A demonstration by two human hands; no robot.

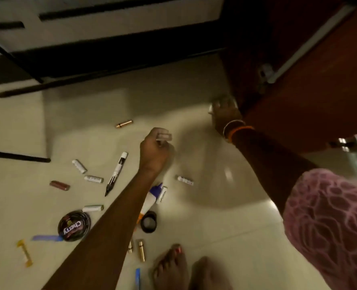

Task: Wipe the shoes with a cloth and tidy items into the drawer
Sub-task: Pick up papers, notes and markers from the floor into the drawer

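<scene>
My left hand (155, 150) is out over the floor (204, 227), fingers curled round a small pale stick (164, 136) that pokes out past my knuckles. My right hand (225, 114) is up at the lower edge of the brown drawer (309, 91), blurred; it seems to hold something clear, but I can't tell what, or how the fingers lie. Two bangles (235, 127) sit at that wrist, and my pink sleeve (330, 216) fills the right.

Bits lie scattered on the floor. A black marker (116, 173) lies just left of my left forearm, tip toward me. White batteries (79, 166) lie near it, another (185, 180) lies alone to the right of my arm. A copper tube (124, 123) lies further out, well apart from the rest. A brown stick (59, 185) lies to the left. The round polish tin (74, 226) sits close to me on the left, touching a blue strip (46, 238). A white bottle (152, 197) is partly hidden under my forearm, and a black cap (148, 221) lies just below it. Two gold tubes (141, 250) lie beside my bare feet (171, 266).
</scene>
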